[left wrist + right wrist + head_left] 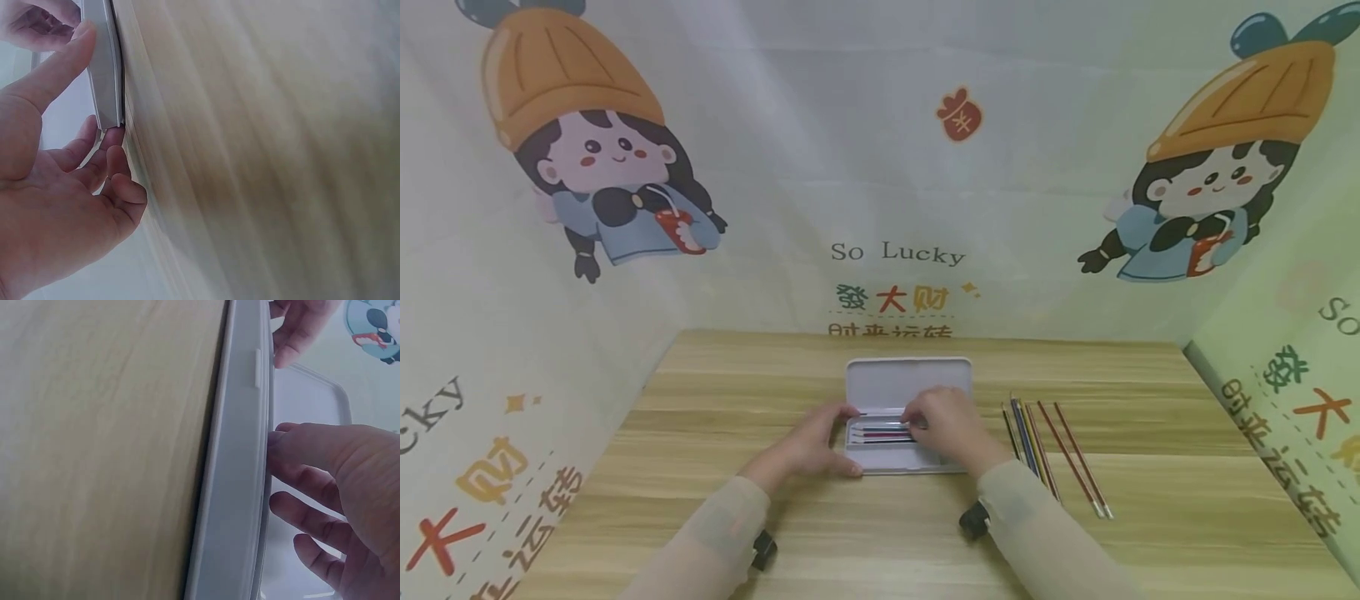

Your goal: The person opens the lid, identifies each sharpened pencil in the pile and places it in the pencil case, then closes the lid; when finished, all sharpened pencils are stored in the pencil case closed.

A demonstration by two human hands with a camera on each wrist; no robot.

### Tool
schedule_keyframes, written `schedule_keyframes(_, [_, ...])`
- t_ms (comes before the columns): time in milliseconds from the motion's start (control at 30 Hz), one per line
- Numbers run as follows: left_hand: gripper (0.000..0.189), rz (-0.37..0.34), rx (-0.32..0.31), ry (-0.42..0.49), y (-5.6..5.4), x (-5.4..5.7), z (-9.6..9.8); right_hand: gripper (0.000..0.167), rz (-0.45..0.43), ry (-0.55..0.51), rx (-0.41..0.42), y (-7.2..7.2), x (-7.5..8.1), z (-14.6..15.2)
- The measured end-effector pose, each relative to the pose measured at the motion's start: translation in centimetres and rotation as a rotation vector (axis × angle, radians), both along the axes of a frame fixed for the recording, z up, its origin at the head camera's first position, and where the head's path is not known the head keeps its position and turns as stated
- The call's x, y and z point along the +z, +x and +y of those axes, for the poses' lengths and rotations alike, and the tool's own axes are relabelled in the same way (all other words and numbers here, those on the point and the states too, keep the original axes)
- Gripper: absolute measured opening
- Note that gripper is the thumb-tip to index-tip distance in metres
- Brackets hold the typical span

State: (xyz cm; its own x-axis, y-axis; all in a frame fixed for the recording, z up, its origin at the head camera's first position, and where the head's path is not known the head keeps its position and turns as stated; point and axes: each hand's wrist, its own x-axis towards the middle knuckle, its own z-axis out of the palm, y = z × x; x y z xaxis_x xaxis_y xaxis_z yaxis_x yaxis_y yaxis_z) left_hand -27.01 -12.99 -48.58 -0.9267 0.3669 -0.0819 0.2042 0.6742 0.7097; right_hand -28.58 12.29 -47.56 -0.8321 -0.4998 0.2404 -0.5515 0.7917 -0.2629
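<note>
An open white pencil case (895, 460) lies on the wooden table, its lid raised at the back. Inside are several pencils (880, 435), tips to the left, their other ends hidden beneath my right hand. My left hand (812, 442) grips the case's left end, thumb at the front corner and fingers round toward the back. In the left wrist view that thumb (69, 62) presses the front wall. My right hand (951, 423) reaches into the case, thumb and forefinger pinched together at a pencil; the front wall hides their tips in the right wrist view.
Right of the case lies a loose group of coloured pencils (1032, 442). Two red pencils (1072, 454) lie slightly apart, farther right. A printed cloth (895, 192) stands behind the table and along both sides.
</note>
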Motion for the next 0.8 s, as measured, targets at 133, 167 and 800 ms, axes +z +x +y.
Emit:
schedule_keyframes(133, [0.086,0.003,0.01,-0.005,0.0,0.0,0.0,0.012,-0.035,-0.044,-0.031,0.5,0.0,0.6])
schedule_keyframes(167, [0.086,0.004,0.011,-0.007,0.0,0.0,0.0,0.013,-0.043,-0.053,-0.039,0.6,0.1,0.8])
schedule_keyframes(800, [0.086,0.007,0.004,-0.018,0.2,0.3,0.0,0.014,-0.099,-0.137,-0.183,3.0,-0.2,6.6])
